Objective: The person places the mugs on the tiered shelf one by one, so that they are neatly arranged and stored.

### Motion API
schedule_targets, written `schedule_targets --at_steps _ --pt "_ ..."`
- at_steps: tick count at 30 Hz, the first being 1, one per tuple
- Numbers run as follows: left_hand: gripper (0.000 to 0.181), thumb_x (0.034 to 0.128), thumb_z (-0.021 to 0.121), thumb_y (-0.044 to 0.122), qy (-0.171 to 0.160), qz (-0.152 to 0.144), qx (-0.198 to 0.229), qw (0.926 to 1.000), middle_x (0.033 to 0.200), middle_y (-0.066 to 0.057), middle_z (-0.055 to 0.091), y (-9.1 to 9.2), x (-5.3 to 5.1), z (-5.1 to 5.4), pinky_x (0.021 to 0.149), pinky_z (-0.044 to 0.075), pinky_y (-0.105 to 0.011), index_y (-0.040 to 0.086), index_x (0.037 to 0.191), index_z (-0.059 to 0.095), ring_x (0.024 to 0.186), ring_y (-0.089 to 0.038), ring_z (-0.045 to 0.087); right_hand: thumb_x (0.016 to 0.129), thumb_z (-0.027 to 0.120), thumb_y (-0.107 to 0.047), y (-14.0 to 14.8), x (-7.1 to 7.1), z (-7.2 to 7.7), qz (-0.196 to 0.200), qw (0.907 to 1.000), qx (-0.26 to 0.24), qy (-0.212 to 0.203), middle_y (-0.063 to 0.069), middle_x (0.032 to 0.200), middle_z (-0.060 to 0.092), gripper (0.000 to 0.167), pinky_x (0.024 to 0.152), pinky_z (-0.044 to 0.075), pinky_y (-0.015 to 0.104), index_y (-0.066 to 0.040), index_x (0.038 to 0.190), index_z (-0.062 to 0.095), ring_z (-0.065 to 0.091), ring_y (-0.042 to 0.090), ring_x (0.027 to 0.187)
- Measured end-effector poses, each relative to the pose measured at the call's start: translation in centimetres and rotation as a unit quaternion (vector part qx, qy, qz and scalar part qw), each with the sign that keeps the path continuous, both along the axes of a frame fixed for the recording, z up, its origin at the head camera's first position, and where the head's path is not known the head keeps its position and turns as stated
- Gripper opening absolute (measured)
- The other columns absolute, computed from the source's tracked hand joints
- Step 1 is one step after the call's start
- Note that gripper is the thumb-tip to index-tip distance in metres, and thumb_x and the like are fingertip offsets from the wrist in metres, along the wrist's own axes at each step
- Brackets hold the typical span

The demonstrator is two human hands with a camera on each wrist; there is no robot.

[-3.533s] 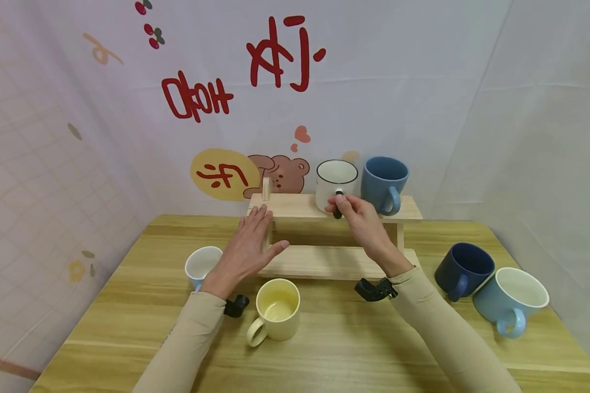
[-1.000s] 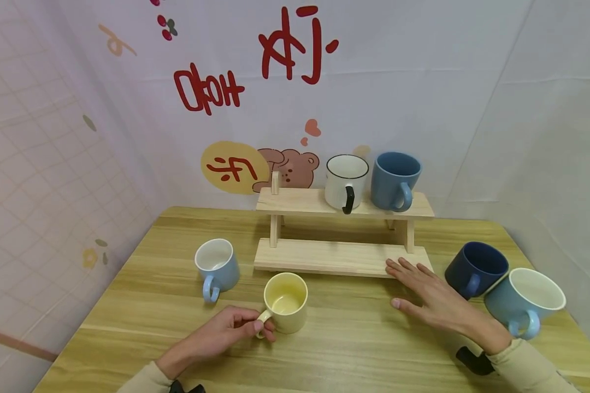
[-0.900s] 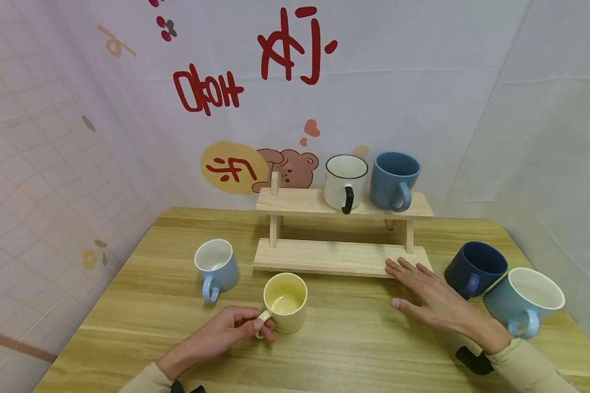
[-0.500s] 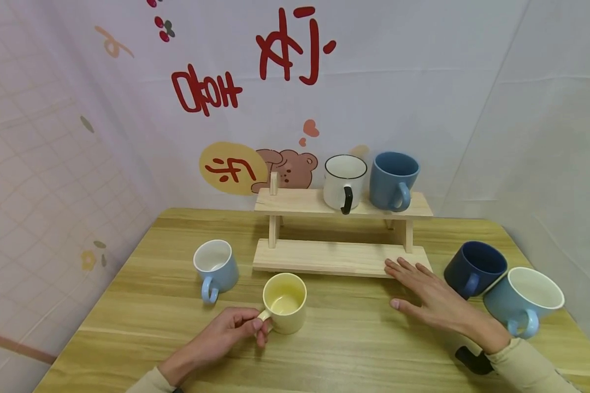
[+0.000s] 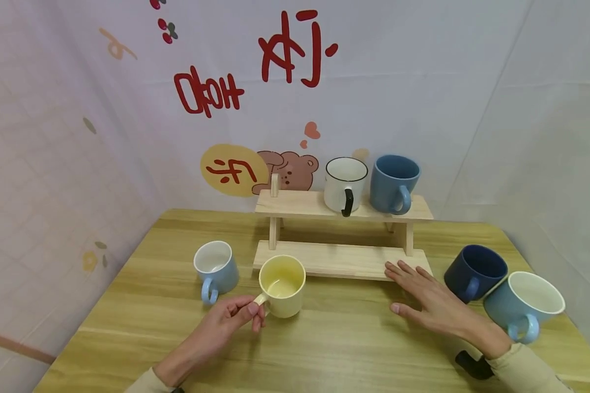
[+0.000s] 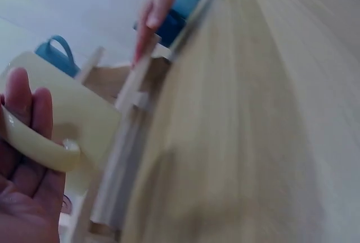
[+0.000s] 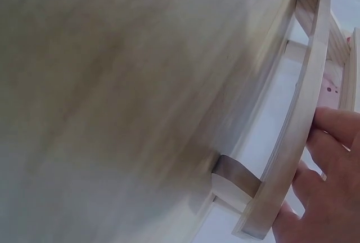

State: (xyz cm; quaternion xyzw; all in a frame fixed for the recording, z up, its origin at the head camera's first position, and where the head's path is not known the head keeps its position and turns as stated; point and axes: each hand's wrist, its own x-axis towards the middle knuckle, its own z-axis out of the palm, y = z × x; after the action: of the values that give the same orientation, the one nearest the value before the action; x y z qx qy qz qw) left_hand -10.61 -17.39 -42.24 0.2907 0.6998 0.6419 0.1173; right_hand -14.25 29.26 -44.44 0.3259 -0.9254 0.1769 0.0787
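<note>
My left hand (image 5: 231,316) pinches the handle of a pale yellow mug (image 5: 287,303), which is upright and appears lifted a little off the table in front of the wooden shelf's left part. In the left wrist view, fingers curl round that handle (image 6: 36,144). My right hand (image 5: 432,303) lies with extended fingers on the right front edge of the lower board (image 5: 339,261) of a two-tier wooden shelf; the right wrist view shows its fingertips touching the board (image 7: 301,125). On the upper board (image 5: 295,202) stand a white mug (image 5: 335,194) with black rim and handle and a blue mug (image 5: 388,188).
A light blue mug (image 5: 221,275) with white inside stands left of the yellow one. A navy mug (image 5: 462,273) and a larger light blue mug (image 5: 511,305) stand close together at the right, beside my right forearm. A printed cloth (image 5: 398,98) hangs behind the table.
The right hand let go of the white mug and moved to the lower board's right end. The left hand left the shelf, took the yellow mug's handle and has just moved it up towards the shelf.
</note>
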Motion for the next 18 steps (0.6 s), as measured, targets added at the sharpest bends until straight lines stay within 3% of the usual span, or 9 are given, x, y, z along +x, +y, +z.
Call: schedule_targets --at_steps 4,8,14,18 --pt "0.027 0.1110 0.044 0.007 0.006 0.023 0.007 0.9997 0.082 -0.006 0.063 0.7 -0.4 1.4 0.088 0.052 -0.030 0.000 0.096 0.066 0.086 -0.022 0.065 0.097 0.073 -0.038 0.0 -0.2 -0.1 0.002 0.9999 0.002 0.012 0.011 0.161 0.044 0.070 0.123 0.001 0.018 -0.010 0.156 0.047 0.035 0.033 0.151" --pt "0.028 0.1121 0.045 0.014 -0.010 0.062 0.005 0.9980 0.083 -0.001 0.065 1.6 -0.9 3.0 0.091 0.052 -0.031 0.001 0.097 0.066 0.091 -0.027 0.065 0.097 0.073 -0.038 0.0 -0.1 -0.1 0.004 0.9999 -0.001 0.013 0.011 0.160 0.045 0.070 0.123 0.001 0.018 -0.010 0.156 0.048 0.035 0.033 0.151" --pt "0.034 0.1119 0.049 0.024 -0.016 0.128 0.012 0.9916 0.086 -0.009 0.066 3.5 -2.3 5.5 0.097 0.050 -0.030 -0.004 0.102 0.065 0.095 -0.027 0.065 0.097 0.074 -0.037 0.1 -0.2 -0.2 0.008 0.9999 -0.005 0.006 0.011 0.161 0.045 0.070 0.122 -0.001 0.015 -0.009 0.155 0.048 0.036 0.034 0.151" --pt "0.040 0.1101 0.053 0.033 -0.029 0.159 0.021 0.9866 0.091 -0.016 0.066 4.8 -3.7 6.9 0.102 0.046 -0.037 -0.005 0.105 0.065 0.098 -0.026 0.064 0.097 0.074 -0.037 0.1 -0.2 -0.2 0.009 0.9999 -0.004 0.008 0.011 0.161 0.045 0.070 0.122 0.000 0.015 -0.009 0.155 0.048 0.035 0.032 0.151"
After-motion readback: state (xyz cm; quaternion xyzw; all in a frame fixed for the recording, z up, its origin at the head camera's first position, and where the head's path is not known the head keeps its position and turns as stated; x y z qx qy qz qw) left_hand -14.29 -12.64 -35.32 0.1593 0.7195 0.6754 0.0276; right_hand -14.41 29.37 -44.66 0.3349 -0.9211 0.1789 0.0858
